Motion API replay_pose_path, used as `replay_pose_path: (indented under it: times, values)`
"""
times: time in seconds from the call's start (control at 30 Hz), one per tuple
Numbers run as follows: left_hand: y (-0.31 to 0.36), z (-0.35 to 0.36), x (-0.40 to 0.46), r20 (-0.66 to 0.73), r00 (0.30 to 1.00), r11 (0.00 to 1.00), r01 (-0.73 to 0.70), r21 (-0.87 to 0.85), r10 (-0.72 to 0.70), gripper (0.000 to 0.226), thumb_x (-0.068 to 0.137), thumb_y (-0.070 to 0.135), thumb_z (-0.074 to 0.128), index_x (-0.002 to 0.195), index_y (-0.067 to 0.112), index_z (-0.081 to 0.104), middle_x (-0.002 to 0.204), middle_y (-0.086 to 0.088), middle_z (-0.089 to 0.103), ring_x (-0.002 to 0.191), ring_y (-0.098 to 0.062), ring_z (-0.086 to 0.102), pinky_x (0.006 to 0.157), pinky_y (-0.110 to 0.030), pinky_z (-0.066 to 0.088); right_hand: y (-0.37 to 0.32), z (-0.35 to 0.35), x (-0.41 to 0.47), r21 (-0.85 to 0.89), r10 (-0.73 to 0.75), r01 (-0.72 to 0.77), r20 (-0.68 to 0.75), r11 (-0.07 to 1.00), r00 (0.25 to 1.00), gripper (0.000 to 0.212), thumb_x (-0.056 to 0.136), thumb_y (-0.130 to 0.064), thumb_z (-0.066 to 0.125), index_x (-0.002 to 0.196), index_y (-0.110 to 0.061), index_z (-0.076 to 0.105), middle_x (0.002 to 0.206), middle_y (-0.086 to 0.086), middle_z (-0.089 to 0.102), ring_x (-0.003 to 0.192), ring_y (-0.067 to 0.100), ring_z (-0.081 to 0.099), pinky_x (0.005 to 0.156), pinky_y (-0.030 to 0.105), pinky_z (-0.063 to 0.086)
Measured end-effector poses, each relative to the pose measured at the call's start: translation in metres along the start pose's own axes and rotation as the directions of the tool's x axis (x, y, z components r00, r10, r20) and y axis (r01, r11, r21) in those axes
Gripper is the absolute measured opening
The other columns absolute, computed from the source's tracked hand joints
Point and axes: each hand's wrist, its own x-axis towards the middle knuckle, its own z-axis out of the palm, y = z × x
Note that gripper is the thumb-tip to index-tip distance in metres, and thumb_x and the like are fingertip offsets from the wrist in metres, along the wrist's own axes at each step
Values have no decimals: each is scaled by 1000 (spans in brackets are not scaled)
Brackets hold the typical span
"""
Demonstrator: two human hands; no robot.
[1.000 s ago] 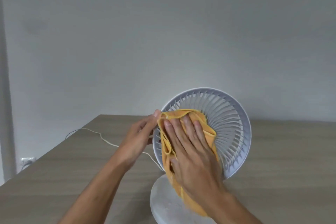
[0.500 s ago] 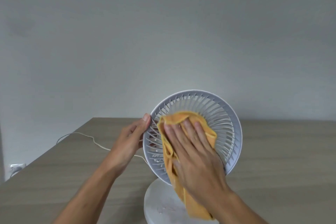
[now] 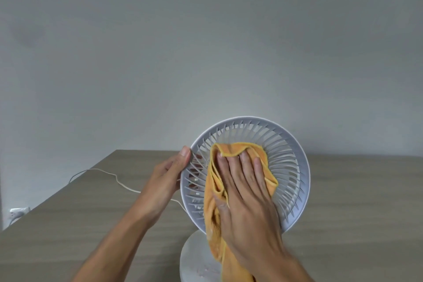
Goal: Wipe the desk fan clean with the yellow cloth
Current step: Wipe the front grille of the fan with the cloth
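**Q:** Right hand (image 3: 246, 192) first: what is seen of it?

**A:** It is laid flat, fingers spread, on the yellow cloth (image 3: 215, 190), which is pressed against the front grille of the desk fan (image 3: 286, 167). The cloth is pinned under the palm more than gripped; its loose tail is draped down past the fan's round white base (image 3: 194, 258).

**Q:** And the other hand?

**A:** The left hand (image 3: 167, 176) is curled around the grille's left rim, thumb on the front edge, so the fan head is steadied.

**Q:** Where is the fan placed?

**A:** It is stood on the desk (image 3: 354, 213) near its front edge, roughly midway along. A white cord (image 3: 109, 173) is trailed from behind it across the desk toward the left edge.

**Q:** What could go wrong?

**A:** Judged from this view, the thin slats could be bent, or the cloth snagged between them, if too much pressure is applied. The fan could be tipped on its base if the left-hand hold is loosened.
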Motion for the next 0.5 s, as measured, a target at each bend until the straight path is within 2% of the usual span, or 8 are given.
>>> replay_pose_path:
  times: [0.13, 0.27, 0.3, 0.37, 0.43, 0.5]
  values:
    - [2, 5, -1, 6, 1000, 1000, -12, -4, 12, 65, 84, 77, 43, 114, 28, 74, 111, 1, 77, 104, -18, 73, 90, -26, 58, -12, 2, -22, 162, 120, -106, -81, 981, 990, 54, 97, -30, 34, 145, -6, 32, 154, 6, 33, 147, 27, 19, 117, 47, 18]
    - [6, 9, -1, 6, 999, 999, -33, -23, 33, 66, 83, 78, 44, 115, 28, 73, 112, 3, 77, 106, -15, 72, 87, -20, 57, -26, -9, -4, 174, 175, -166, -41, 971, 984, 59, 101, -36, 16, 142, 1, 38, 146, 14, 44, 144, 31, 22, 112, 45, 20]
    - [7, 10, -1, 8, 999, 999, -35, -34, 36, 65, 84, 76, 45, 115, 27, 74, 112, 2, 77, 105, -15, 72, 84, -18, 56, -30, -12, 5, 209, 191, -180, -31, 961, 981, 58, 101, -36, 18, 144, -1, 34, 149, 12, 40, 146, 30, 18, 113, 45, 19]
    - [9, 10, -2, 18, 999, 998, -32, -59, 33, 63, 85, 74, 46, 114, 26, 74, 112, 1, 77, 105, -15, 72, 79, -15, 55, -37, -17, 22, 351, 232, -216, -3, 911, 973, 56, 100, -30, 29, 150, -8, 21, 157, -1, 20, 149, 18, 0, 119, 40, 9]
    - [9, 10, -3, 23, 999, 997, -25, -75, 27, 60, 86, 73, 46, 115, 28, 74, 113, 1, 76, 107, -14, 72, 80, -15, 55, -42, -20, 33, 430, 279, -245, -16, 869, 960, 57, 99, -26, 35, 151, -13, 19, 154, -19, 3, 148, 7, -9, 121, 34, 5]
    - [10, 9, -4, 30, 999, 996, -26, -87, 29, 57, 88, 70, 45, 115, 28, 73, 115, 1, 76, 108, -15, 71, 81, -16, 55, -46, -25, 34, 456, 321, -278, -18, 846, 947, 56, 98, -28, 34, 151, -18, 21, 146, -32, -8, 146, 1, -11, 121, 33, 8]
